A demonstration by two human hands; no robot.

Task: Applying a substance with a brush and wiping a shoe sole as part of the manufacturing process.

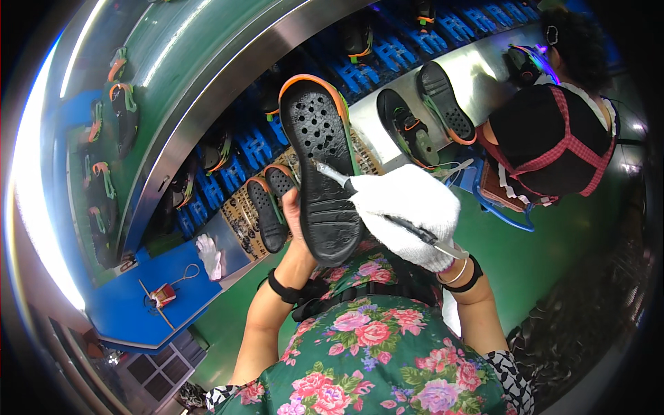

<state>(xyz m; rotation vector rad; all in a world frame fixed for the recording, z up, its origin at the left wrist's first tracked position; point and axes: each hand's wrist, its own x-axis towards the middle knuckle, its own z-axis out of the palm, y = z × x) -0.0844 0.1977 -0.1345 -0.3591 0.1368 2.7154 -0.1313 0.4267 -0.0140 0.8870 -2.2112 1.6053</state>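
Note:
A black shoe sole (330, 218) with an orange and green edge stands nearly upright before me. Holes dot its upper part, and its face looks glossy. My bare left hand (294, 214) grips its left side near the bottom; some fingers are hidden behind it. In a white knit glove, my right hand (408, 211) is closed around a slim brush (337, 174) with a dark handle. The brush tip is at the middle of the sole. Two smaller-looking soles (263, 214) lie behind my left hand on a stained, spotted board (238, 216).
Rows of blue racks (254, 146) run along a curved metal rail (162, 159). Soles (443, 102) rest on a metal ledge at the right, beside a seated person (543, 142). At the left, a blue table (138, 315) bears a white glove (209, 256) and a small red object (164, 296).

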